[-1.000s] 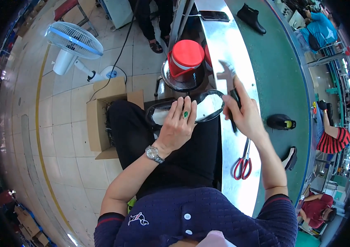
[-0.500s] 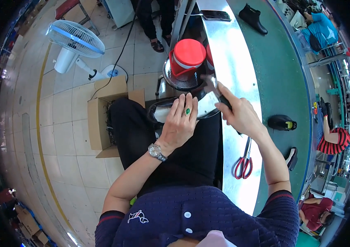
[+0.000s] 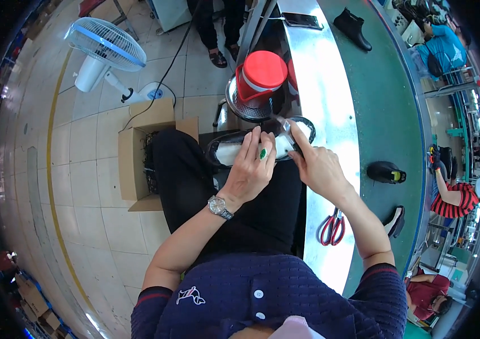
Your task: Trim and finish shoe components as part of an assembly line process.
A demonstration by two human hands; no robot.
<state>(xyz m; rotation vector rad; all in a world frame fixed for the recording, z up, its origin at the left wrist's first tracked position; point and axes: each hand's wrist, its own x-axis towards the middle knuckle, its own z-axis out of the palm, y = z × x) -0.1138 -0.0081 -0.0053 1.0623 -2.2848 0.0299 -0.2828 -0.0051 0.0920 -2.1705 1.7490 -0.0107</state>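
Note:
Across my thighs lies a black shoe [image 3: 227,153], its white underside turned up. My left hand [image 3: 249,169] holds it around the middle, fingers close together over the white surface; the thumb is hidden. In my right hand [image 3: 326,174] is a hammer [image 3: 283,124], gripped with the fingers wrapped round it. Its metal head is blurred and sits low over the right part of the shoe, close to my left fingertips. Most of the handle is covered by my right hand, and I cannot tell whether the head touches the shoe.
Red-handled scissors [image 3: 332,227] and a phone [image 3: 302,21] lie on the metal ledge [image 3: 330,85]. Beyond it, a green conveyor belt [image 3: 378,121] carries several dark shoes. A red-lidded bucket [image 3: 264,70] stands on a stool, near an open carton [image 3: 130,169] and a fan [image 3: 107,48].
The hammer has come down from its raised position toward the shoe, and my right hand has lowered with it. The shoe's right end now shows. The view has shifted slightly.

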